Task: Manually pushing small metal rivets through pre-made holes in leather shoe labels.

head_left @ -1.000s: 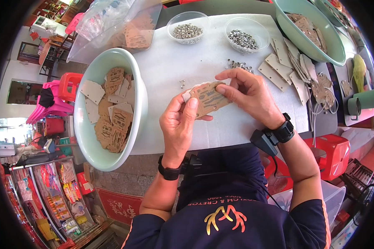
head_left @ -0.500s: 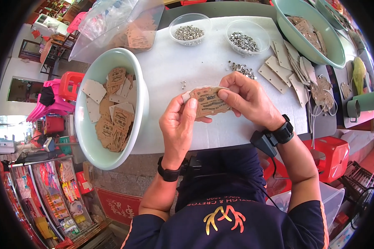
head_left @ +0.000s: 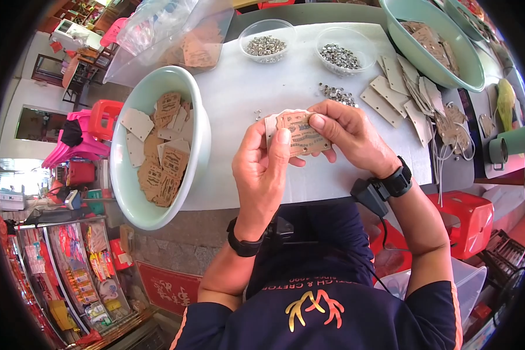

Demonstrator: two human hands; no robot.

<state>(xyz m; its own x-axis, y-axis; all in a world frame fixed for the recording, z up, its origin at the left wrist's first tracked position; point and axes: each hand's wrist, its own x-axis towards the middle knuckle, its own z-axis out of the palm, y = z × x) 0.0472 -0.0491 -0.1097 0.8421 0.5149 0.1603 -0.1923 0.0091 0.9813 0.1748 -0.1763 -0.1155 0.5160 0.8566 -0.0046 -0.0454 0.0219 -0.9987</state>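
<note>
Between my two hands, above the white sheet, is a brown printed cardboard tag (head_left: 304, 137) with a scalloped top edge. A paler layer shows behind its left side; whether that is a second tag I cannot tell. My left hand (head_left: 259, 175) is closed on the left edge, thumb on the printed face and fingers behind. At the upper right corner my right hand (head_left: 356, 139) pinches it with the thumb in front. Loose silvery metal pieces (head_left: 339, 95) lie beyond my right hand, and a few tiny ones (head_left: 258, 114) lie beyond my left.
A pale green basin (head_left: 199, 169) with brown and whitish tags stands at left. Two clear tubs (head_left: 249, 49) (head_left: 364, 55) of small metal pieces stand at the back. Plain tags (head_left: 389, 96), corded tags (head_left: 451, 128) and another green basin (head_left: 475, 73) are at right.
The tag has turned more upright, and more of the paler layer shows at its left. My left hand has shifted a little right; my right hand keeps its pinch.
</note>
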